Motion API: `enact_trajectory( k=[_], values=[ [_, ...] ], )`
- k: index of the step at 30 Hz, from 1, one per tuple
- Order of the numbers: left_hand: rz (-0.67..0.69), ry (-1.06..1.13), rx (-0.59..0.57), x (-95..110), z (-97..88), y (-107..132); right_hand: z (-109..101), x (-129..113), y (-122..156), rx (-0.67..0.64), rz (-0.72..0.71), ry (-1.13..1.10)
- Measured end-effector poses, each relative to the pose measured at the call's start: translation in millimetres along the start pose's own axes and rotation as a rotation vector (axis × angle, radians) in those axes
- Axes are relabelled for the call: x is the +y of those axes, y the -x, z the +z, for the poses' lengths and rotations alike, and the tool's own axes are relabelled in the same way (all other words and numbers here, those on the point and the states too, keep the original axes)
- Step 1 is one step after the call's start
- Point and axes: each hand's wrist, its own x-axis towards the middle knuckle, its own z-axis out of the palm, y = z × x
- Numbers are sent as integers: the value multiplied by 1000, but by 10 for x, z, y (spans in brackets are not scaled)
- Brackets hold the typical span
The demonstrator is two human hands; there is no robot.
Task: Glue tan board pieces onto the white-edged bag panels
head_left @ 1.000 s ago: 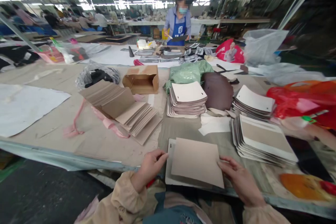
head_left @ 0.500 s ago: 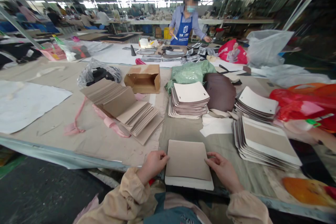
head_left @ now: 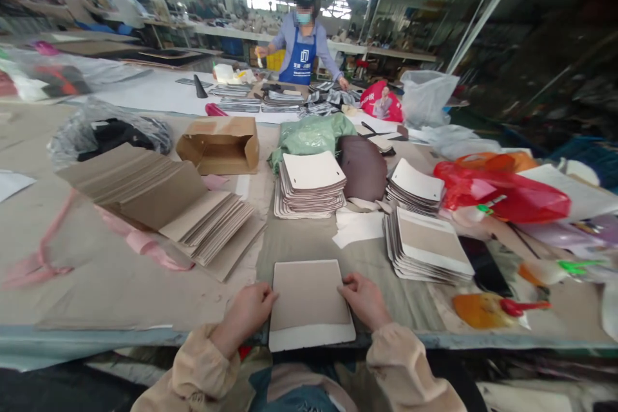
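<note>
In front of me a tan cardboard sheet lies over a slightly longer white panel at the table's near edge. A white strip of the panel shows along the bottom. My left hand is closed in a pinch at the sheet's left edge. Against the right edge, my right hand pinches with thumb and forefinger. The fingertips partly hide both side edges. To the right stands a stack of white panels, the top one bearing a tan sheet. A fanned pile of tan sheets lies to the left.
Further back are two stacks of white panels, an open cardboard box and a green plastic bag. A yellow glue bottle and a black phone-like slab lie right. A co-worker stands across the table.
My view has swung to the right, so the table's things appear further left. The tan sheet sits flatter on the white panel, with both hands still at its sides.
</note>
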Motion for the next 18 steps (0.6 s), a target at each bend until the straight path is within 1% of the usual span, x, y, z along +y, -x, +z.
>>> enact_trajectory(
  k=[5,11,18],
  values=[
    [17,-76,-17,-18,0,-39,-5,-31,-36,0,40,9],
    [22,-182,-1,37,-31,-37,-24,-54,-64,-16,50,47],
    [9,-194,-23,71,-63,-42,-33,-60,-99,-26,42,76]
  ],
)
